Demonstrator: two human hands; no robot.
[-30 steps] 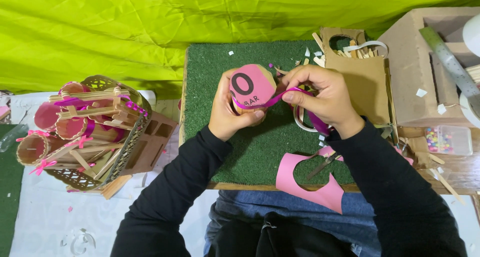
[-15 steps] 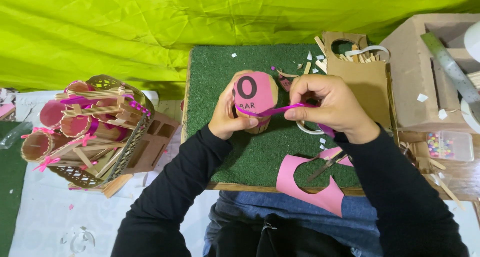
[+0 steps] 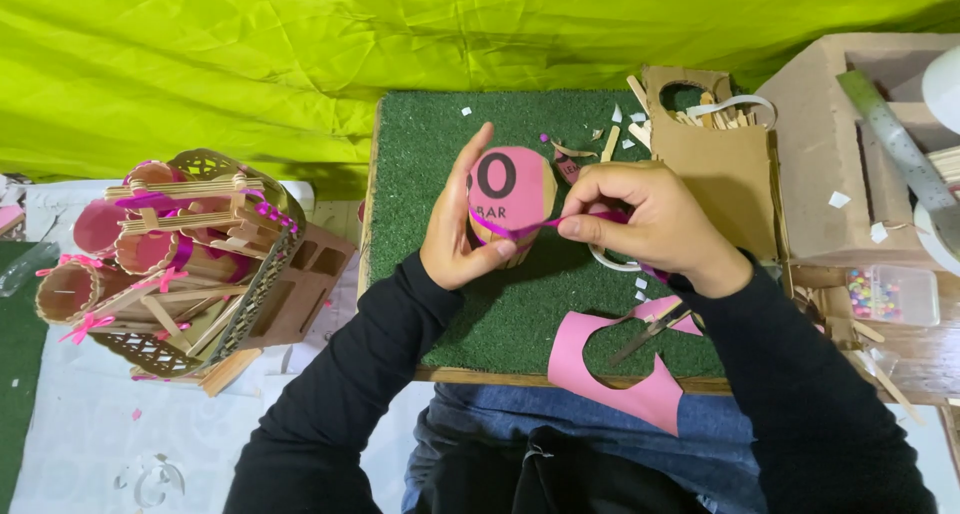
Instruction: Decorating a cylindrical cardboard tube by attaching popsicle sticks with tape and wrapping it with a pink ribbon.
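Left hand [image 3: 455, 229] is wrapped around a small cardboard cup [image 3: 512, 209] with a pink paper top, thumb up along its near side and fingers curled underneath, holding it just above the green turf board [image 3: 420, 144]. Right hand [image 3: 640, 219] sits just to the right of that cup, thumb and forefinger pinched together on a thin magenta ribbon [image 3: 560, 221], and the ribbon runs taut from the pinch leftward across the cup's side. So both hands are closed on something: left clamped on the cup, right nipped on the ribbon.

Below the right wrist, on the near edge of the board, lies a pink paper sheet [image 3: 600, 374] with a round hole cut out of it, and a pair of scissors [image 3: 650, 332] rests across it. Beyond the right hand, farther up the board, is a brown cardboard piece [image 3: 715, 184] with wooden sticks [image 3: 640, 124] scattered beside it. Further right of the right hand stands a cardboard box [image 3: 830, 144], with a small clear container of beads [image 3: 890, 296] near it. Well off to the left of the left hand, a basket [image 3: 170, 264] holds more cups trimmed with pink ribbon and wooden sticks.
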